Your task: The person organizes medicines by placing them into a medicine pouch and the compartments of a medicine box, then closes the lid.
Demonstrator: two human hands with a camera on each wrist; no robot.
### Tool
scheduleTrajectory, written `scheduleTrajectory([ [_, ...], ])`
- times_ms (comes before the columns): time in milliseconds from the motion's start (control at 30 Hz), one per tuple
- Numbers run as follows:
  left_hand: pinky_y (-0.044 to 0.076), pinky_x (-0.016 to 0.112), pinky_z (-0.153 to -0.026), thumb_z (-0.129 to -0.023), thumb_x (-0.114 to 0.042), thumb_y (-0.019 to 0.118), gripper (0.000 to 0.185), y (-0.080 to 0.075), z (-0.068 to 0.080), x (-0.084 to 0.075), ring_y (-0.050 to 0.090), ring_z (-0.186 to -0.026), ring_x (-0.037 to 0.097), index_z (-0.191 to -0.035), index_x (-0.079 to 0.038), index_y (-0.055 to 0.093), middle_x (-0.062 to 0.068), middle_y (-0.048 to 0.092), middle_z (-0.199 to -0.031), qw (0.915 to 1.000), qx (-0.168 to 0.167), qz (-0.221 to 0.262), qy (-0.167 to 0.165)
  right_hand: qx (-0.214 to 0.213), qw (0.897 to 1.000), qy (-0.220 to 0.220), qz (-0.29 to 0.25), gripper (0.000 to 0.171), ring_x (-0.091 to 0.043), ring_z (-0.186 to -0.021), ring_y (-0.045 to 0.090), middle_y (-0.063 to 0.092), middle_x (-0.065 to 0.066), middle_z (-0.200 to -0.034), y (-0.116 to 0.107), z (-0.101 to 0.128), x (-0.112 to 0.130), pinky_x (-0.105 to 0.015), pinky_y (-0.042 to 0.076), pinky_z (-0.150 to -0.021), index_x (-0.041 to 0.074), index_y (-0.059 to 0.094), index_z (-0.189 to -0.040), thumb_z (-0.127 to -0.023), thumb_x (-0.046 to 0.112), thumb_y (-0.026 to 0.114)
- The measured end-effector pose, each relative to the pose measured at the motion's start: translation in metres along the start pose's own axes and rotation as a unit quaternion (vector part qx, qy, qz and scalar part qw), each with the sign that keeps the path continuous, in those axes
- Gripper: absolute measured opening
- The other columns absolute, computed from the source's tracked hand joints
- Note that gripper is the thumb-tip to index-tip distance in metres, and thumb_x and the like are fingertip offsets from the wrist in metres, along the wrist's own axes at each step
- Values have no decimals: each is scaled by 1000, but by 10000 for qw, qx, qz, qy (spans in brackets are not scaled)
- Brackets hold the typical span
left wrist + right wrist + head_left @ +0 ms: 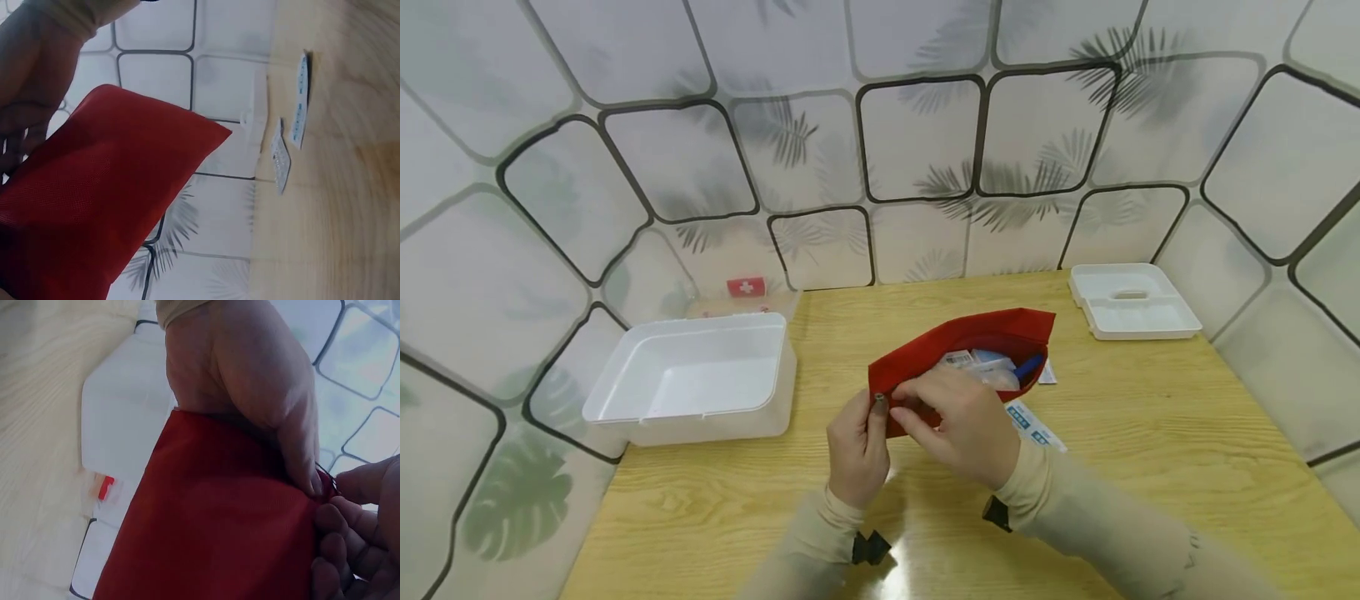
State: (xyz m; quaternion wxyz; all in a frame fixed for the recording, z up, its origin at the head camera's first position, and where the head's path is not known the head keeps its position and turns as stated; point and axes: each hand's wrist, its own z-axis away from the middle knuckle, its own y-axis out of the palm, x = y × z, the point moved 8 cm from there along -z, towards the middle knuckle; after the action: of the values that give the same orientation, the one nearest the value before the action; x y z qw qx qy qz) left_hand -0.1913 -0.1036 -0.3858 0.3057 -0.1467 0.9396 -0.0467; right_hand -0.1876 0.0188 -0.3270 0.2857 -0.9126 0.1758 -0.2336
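Observation:
A red fabric pouch is held up above the table, its top gaping. Inside lie plastic-wrapped packets and a blue item. My left hand grips the pouch's left corner, its thumb pressed on the near side. My right hand reaches across the front of the pouch and pinches the opening's edge right beside the left thumb. In the right wrist view, the right hand's fingers curl at that edge, where a thin dark strand shows. The fingers hide part of the edge.
An open white box stands on the left, with a clear lid bearing a red cross label behind it. The white compartment tray sits at the back right. Blue-printed strips and a silvery packet lie beyond the pouch.

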Motion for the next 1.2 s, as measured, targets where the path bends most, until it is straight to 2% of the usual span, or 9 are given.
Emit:
scheduleTrajectory([
  [200, 54, 29, -60, -103, -21, 43, 32, 3, 5, -12, 64, -70, 18, -102, 2, 64, 11, 66, -86, 9958, -254, -487, 733, -102, 9996, 220, 136, 21, -11, -72, 55, 64, 4, -78, 7, 1, 8, -24, 48, -62, 12, 69, -85, -84, 33, 75],
  [333, 54, 31, -61, -103, -17, 44, 29, 5, 9, -17, 62, -71, 21, -97, 3, 64, 12, 65, -86, 9904, -366, -803, 1060, -101, 9981, 578, 172, 21, -10, -70, 52, 61, 5, -74, 8, 3, 6, -22, 46, -60, 13, 66, -80, -81, 31, 78],
  [467, 53, 31, -63, -102, -11, 44, 25, 7, 10, -17, 60, -71, 21, -96, 3, 64, 12, 64, -87, 9884, -347, -950, 1135, -40, 9968, 785, 147, 18, -9, -69, 51, 58, 4, -74, 10, 5, 3, -21, 46, -60, 13, 64, -79, -81, 24, 78],
  [600, 52, 27, -61, -101, -9, 45, 22, 6, 9, -13, 59, -69, 18, -102, 3, 64, 10, 63, -86, 9932, -279, -690, 898, 45, 9979, 634, 85, 11, -9, -71, 51, 59, 4, -77, 13, 6, 2, -22, 46, -62, 12, 63, -82, -86, 18, 71],
  [700, 52, 26, -60, -101, -9, 42, 25, 6, 8, -11, 60, -69, 16, -109, 4, 62, 11, 64, -86, 9978, -152, 41, 649, -19, 9992, 400, 48, 10, -10, -73, 50, 59, 4, -78, 14, 7, 4, -22, 45, -63, 12, 61, -82, -89, 18, 66],
  [833, 54, 30, -63, -101, -13, 38, 31, 2, 5, -11, 63, -74, 19, -110, 6, 61, 15, 66, -89, 9951, -128, 938, 280, -99, 9999, -63, 38, 13, -12, -74, 51, 59, 3, -77, 16, 9, 12, -24, 46, -66, 12, 61, -82, -93, 20, 60],
  [900, 55, 30, -63, -101, -8, 38, 29, 0, 5, -9, 64, -72, 19, -104, 6, 63, 16, 67, -86, 9931, -292, 1134, -111, -61, 9996, -284, 24, 13, -14, -76, 52, 59, 2, -77, 19, 11, 17, -25, 46, -69, 11, 62, -83, -93, 19, 59],
  [1067, 49, 25, -49, -97, 6, 42, 31, -7, 11, 0, 57, -54, 12, -77, 0, 65, 9, 62, -63, 9861, -916, 748, -1168, 215, 9988, -447, 38, 7, -15, -79, 54, 61, 2, -82, 29, 15, 21, -25, 46, -73, 10, 64, -88, -91, 16, 64],
  [1200, 46, 25, -46, -99, 4, 42, 35, -8, 14, 5, 54, -53, 11, -72, -2, 64, 8, 60, -60, 9817, -1041, 635, -1465, 387, 9983, -433, 1, 8, -14, -80, 55, 63, 2, -85, 31, 16, 16, -25, 46, -74, 10, 66, -93, -90, 17, 67],
])
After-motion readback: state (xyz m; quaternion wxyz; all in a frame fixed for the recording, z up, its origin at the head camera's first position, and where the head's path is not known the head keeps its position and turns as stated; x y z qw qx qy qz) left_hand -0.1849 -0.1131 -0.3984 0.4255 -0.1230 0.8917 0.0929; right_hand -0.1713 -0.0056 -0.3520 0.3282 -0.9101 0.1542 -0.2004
